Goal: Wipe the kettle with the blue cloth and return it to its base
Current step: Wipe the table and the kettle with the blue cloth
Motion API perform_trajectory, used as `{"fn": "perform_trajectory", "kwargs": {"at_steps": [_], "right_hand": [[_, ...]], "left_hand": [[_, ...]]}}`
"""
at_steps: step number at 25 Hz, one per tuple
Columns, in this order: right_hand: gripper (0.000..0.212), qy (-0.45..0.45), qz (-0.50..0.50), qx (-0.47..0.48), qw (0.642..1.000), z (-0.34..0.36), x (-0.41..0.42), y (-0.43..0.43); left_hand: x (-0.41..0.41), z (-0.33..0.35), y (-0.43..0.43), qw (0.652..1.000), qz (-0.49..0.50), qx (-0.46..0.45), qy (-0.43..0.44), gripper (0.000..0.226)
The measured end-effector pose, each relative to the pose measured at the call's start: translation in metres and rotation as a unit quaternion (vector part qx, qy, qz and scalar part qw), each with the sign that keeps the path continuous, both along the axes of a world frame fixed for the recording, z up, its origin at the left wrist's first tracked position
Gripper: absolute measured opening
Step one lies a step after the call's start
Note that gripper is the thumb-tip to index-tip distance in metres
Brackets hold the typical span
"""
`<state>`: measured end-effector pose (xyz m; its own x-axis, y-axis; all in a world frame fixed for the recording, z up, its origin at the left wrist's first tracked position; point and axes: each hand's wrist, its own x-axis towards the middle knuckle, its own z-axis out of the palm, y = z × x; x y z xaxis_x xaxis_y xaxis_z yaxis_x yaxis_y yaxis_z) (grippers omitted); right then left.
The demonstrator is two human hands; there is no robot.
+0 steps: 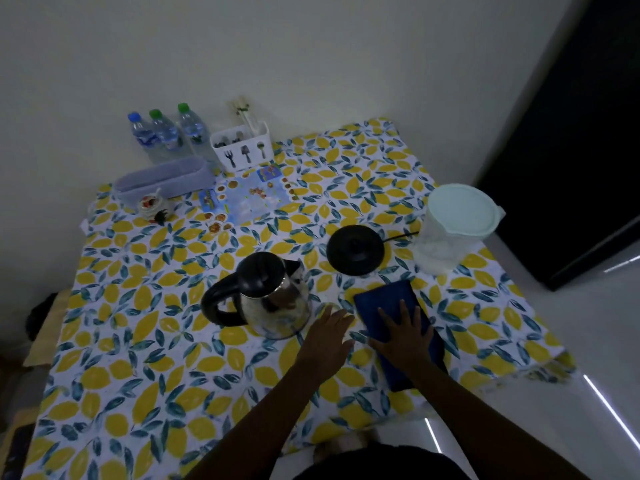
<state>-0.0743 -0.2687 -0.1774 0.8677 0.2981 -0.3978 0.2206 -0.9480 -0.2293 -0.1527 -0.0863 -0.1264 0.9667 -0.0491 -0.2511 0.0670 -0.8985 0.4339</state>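
The room is dim and colours look dull. The steel kettle (277, 299) shows weak reflections. Bright streaks glare on the floor (588, 341) at right. Edges bend from the wide lens.

Both bare forearms are extended forward from the bottom of the view, side by side. The left hand (327, 336) is held palm down with fingers together and extended, nothing being grasped. The right hand (405, 336) is laid flat, palm down, its fingers spread and straightened. The two hands are kept just apart, thumbs toward each other.
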Motion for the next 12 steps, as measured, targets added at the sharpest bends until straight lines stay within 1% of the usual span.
{"fn": "perform_trajectory", "kwargs": {"at_steps": [3, 6, 9, 11, 12], "right_hand": [[0.079, -0.036, 0.011, -0.007, 0.999, -0.014, -0.005, -0.008], [0.068, -0.058, 0.030, -0.025, 0.998, -0.017, 0.005, -0.012], [0.050, -0.088, 0.033, -0.009, 0.996, -0.013, 0.028, -0.020], [0.046, -0.059, 0.025, 0.024, 0.998, -0.009, 0.041, -0.022], [0.046, -0.049, 0.011, 0.061, 0.997, -0.007, 0.044, -0.021]], "left_hand": [[0.002, -0.011, -0.002, 0.999, 0.017, -0.023, 0.043, 0.052], [0.000, -0.018, -0.002, 0.998, 0.026, -0.032, 0.051, 0.052], [-0.003, -0.016, -0.002, 0.998, 0.034, -0.044, 0.019, 0.049], [-0.004, -0.011, 0.001, 0.998, 0.053, -0.041, -0.021, 0.046], [-0.005, -0.007, 0.004, 0.996, 0.064, -0.037, -0.046, 0.045]]}}
